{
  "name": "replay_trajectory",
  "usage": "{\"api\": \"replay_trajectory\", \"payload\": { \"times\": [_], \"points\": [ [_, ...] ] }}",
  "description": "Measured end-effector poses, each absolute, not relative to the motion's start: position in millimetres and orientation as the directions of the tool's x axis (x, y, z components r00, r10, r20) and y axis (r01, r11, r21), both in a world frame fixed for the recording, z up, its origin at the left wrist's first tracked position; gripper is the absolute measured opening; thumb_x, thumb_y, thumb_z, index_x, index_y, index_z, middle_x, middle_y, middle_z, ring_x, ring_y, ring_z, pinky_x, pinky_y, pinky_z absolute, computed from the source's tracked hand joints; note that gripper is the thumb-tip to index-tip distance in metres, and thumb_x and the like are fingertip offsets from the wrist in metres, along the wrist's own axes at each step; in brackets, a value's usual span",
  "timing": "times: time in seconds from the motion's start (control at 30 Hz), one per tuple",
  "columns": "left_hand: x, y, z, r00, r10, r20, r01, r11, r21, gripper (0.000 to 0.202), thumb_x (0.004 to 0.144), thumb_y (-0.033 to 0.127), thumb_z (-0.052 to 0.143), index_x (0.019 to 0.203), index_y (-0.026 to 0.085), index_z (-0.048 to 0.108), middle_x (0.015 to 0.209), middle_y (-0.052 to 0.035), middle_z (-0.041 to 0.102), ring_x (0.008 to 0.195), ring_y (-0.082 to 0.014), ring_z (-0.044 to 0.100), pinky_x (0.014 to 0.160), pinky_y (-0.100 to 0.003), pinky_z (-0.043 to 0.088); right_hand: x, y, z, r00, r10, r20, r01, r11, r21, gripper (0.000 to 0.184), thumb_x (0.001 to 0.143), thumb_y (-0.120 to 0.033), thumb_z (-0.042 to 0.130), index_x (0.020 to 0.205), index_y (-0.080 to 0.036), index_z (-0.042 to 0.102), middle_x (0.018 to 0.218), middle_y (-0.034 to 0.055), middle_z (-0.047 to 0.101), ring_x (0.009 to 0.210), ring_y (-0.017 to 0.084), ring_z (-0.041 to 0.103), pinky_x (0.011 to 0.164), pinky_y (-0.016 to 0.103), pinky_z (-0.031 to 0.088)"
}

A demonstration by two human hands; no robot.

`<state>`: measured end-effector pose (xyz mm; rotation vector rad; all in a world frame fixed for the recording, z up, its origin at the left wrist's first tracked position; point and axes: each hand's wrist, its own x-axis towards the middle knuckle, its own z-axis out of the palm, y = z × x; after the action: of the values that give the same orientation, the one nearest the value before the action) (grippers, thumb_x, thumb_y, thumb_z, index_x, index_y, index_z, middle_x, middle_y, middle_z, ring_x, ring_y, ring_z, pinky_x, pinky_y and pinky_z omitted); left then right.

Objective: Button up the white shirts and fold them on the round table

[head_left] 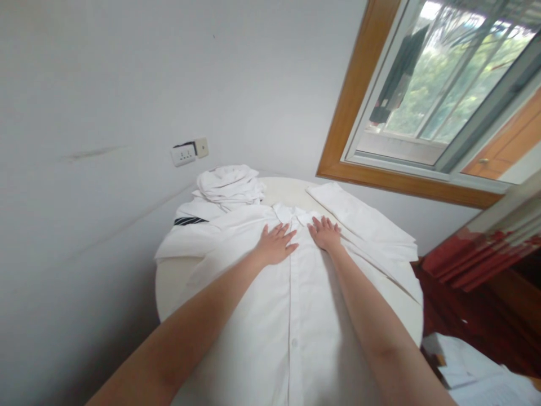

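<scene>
A white button-up shirt (291, 316) lies spread front-up on a round white table (169, 282), its collar at the far side. My left hand (275, 241) rests flat on the shirt's chest just left of the button strip, fingers spread. My right hand (325, 232) lies flat on the other side of the strip near the collar, fingers stretched out. Neither hand holds anything. One sleeve (359, 217) stretches out to the right.
A pile of folded white clothes (228, 185) sits at the table's far edge, with a dark striped piece (189, 221) beside it. The wall carries a socket (183, 153). A wood-framed window (422, 101) is at the right. Red cloth (473, 265) lies by the table.
</scene>
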<state>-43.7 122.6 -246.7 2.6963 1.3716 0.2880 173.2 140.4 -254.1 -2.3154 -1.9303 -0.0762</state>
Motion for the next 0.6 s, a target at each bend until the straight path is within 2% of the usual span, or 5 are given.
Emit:
{"api": "replay_trajectory", "payload": {
  "times": [0.17,0.27,0.37,0.47,0.6],
  "points": [
    [-43.4,122.7,-246.0,0.572,0.813,0.110,0.793,-0.583,0.177,0.062,0.093,0.061,0.019,0.147,0.033,0.033,0.158,-0.0028,0.021,0.146,-0.0267,0.017,0.114,-0.062,0.007,165.3,137.8,-248.9,0.184,0.947,0.264,0.983,-0.180,-0.039,0.057,0.097,-0.050,0.025,0.147,-0.025,0.037,0.155,0.0142,0.026,0.144,0.031,0.020,0.113,0.056,0.012],
    [-43.2,122.5,-246.2,0.575,0.810,0.111,0.791,-0.586,0.177,0.063,0.093,0.062,0.018,0.147,0.033,0.033,0.157,-0.0039,0.022,0.145,-0.0272,0.018,0.113,-0.063,0.007,155.8,140.0,-244.2,0.059,0.933,0.355,0.998,-0.062,-0.002,0.054,0.099,-0.040,0.022,0.147,-0.020,0.035,0.157,0.0110,0.022,0.146,0.026,0.015,0.116,0.050,0.010],
    [-42.7,122.5,-247.3,0.574,0.807,0.135,0.789,-0.590,0.170,0.062,0.093,0.061,0.019,0.146,0.032,0.035,0.157,-0.0046,0.024,0.145,-0.0270,0.019,0.113,-0.063,0.008,146.7,147.6,-244.2,-0.012,0.977,0.212,0.999,0.021,-0.044,0.056,0.099,-0.043,0.018,0.149,-0.022,0.031,0.157,0.0074,0.023,0.146,0.022,0.015,0.116,0.047,0.013],
    [-42.4,122.6,-247.2,0.569,0.811,0.135,0.794,-0.585,0.169,0.061,0.093,0.061,0.020,0.146,0.034,0.035,0.157,-0.0044,0.024,0.145,-0.0264,0.019,0.114,-0.062,0.008,141.9,156.5,-244.3,0.048,0.997,0.060,0.994,-0.042,-0.106,0.058,0.097,-0.054,0.017,0.150,-0.030,0.026,0.159,0.0071,0.017,0.146,0.025,0.013,0.114,0.052,0.014],
    [-42.1,122.5,-245.0,0.576,0.808,0.123,0.790,-0.589,0.171,0.062,0.093,0.061,0.019,0.146,0.033,0.034,0.157,-0.0045,0.023,0.145,-0.0263,0.019,0.114,-0.062,0.007,140.3,158.5,-240.6,0.072,0.997,0.017,0.991,-0.069,-0.115,0.065,0.094,-0.064,0.017,0.150,-0.033,0.026,0.159,0.0101,0.014,0.147,0.028,0.011,0.113,0.056,0.012]
  ]
}}
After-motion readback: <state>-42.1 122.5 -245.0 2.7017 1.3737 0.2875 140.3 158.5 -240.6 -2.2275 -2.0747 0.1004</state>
